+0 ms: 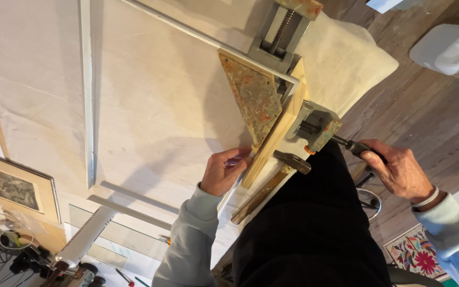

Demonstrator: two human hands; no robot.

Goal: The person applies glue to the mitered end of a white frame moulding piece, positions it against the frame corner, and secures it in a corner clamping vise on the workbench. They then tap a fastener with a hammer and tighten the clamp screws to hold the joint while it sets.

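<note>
Premises: a home framing workshop. Evidence: a cloth-covered table (150, 95) carrying a corner clamp (272, 69), a hammer (291, 161) and loose moulding strips (86, 90). A framed picture (11, 186) beside it and a worn plank floor (426, 111) confirm this.

rusty corner clamp (293, 101) gripping frame strips (280, 127)

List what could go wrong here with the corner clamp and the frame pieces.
1. The right hand turns the clamp handle; overtightening might dent the wooden strip held in the corner clamp.
2. The left hand presses right at the strip's end, so a sudden shift could pinch its fingers.
3. The hammer lies at the table edge and may get knocked off.
</note>
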